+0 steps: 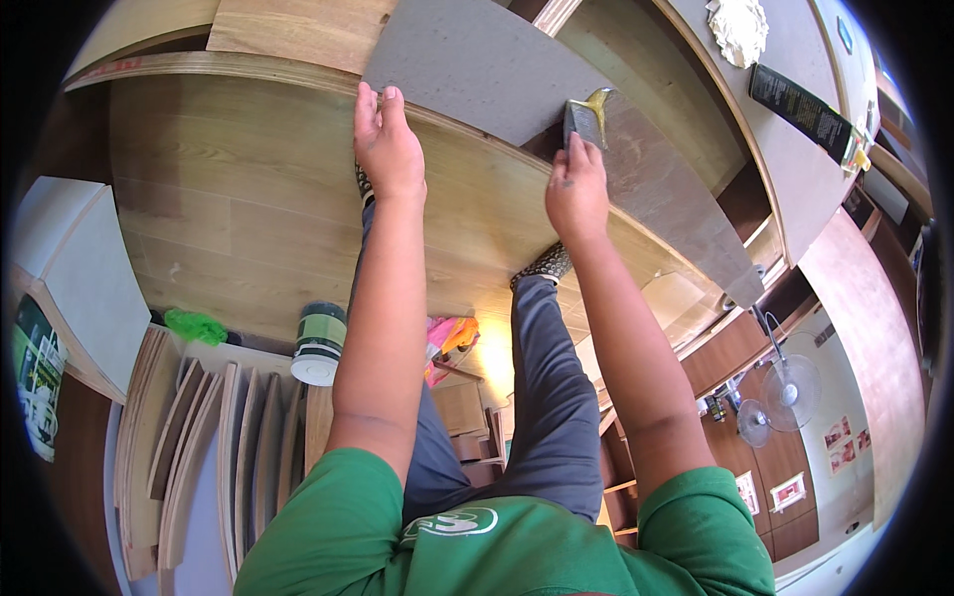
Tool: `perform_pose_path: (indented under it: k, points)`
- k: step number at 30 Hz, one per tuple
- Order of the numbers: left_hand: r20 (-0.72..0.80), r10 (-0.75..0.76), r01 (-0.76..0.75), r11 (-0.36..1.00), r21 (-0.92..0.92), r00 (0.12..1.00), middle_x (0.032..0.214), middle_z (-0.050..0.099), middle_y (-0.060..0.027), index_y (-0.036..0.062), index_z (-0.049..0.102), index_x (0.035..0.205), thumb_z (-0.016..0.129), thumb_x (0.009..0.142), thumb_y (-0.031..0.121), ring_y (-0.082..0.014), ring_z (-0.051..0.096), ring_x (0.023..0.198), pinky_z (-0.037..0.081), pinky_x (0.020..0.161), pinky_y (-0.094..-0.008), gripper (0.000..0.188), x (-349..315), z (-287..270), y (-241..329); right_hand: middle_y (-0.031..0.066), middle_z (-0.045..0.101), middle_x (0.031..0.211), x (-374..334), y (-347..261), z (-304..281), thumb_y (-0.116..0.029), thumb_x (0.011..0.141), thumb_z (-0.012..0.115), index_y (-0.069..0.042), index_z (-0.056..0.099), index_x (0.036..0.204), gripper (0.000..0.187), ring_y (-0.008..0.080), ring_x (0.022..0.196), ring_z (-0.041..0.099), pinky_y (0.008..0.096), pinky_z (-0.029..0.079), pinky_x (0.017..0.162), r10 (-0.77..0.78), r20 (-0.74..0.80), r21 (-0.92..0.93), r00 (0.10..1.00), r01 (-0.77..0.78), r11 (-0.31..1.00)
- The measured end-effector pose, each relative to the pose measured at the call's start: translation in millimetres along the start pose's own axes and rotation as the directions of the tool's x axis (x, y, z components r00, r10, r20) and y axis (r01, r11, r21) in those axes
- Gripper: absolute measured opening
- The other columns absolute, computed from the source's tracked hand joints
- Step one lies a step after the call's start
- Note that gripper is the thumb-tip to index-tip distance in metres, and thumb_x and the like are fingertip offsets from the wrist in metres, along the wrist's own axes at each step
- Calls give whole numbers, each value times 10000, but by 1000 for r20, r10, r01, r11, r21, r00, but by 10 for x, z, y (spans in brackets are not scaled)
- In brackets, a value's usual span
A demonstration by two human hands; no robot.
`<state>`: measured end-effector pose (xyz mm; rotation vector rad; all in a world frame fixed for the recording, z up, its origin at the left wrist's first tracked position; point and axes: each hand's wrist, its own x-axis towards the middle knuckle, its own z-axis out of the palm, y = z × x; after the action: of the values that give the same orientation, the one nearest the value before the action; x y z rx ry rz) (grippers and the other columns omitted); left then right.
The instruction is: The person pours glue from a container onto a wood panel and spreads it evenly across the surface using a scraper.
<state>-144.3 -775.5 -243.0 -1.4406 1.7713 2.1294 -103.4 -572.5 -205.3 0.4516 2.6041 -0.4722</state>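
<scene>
A long grey panel point(467, 65) lies slanting across the wooden boards ahead of me. Its right stretch has a darker, brownish surface point(661, 184). My right hand point(578, 189) grips a dark, flat-bladed spreader point(586, 123) against the panel. A glossy yellow-brown smear point(600, 99) sits at the spreader's far end. At the panel's near left corner is my left hand point(390, 144), fingers stretched forward and thumb side up, fingertips by the edge. It holds nothing that I can see.
A wood-toned board point(298, 35) adjoins the panel on the left. Far right are a crumpled white wad point(737, 32) and a black container point(803, 111). Below stand a green-and-white bucket point(319, 343), upright board offcuts point(234, 447) and a white cabinet box point(84, 268). A fan point(790, 392) stands lower right.
</scene>
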Motion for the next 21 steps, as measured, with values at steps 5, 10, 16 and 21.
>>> perform_pose_path:
  k: [5,10,16,21]
  points:
    - [15,16,-17,1000,24,1000,1525,445,-171,-4,376,1513,534,1023,367,-258,418,1404,332,1120,-395,634,29,-33,-62,211,553,1287,-153,-419,215,-144,886,578,62,507,1339,503,400,1105,567,455,513,936,-197,51,-105,979,201,974]
    - [7,5,-6,1000,15,1000,1515,458,-178,5,420,1494,451,1036,458,-282,439,1375,336,1121,-415,645,65,-61,-34,200,591,1236,-416,-691,106,-112,897,574,28,552,1295,422,392,1086,594,450,522,915,-226,144,104,964,212,972]
    - [5,-7,7,1000,-7,1000,1523,447,-177,-18,430,1477,443,1044,456,-272,424,1389,322,1140,-389,642,57,-95,7,209,604,1230,-197,-598,-347,-95,953,517,25,579,1259,335,395,1113,592,452,505,944,-144,91,278,985,114,954]
    - [9,38,-38,996,77,999,1506,477,-137,27,457,1479,425,1039,491,-259,453,1338,340,1100,-393,640,96,-126,-11,206,570,1292,152,-637,-264,-103,924,551,37,543,1301,402,387,1164,556,452,473,980,-254,-31,101,967,256,961]
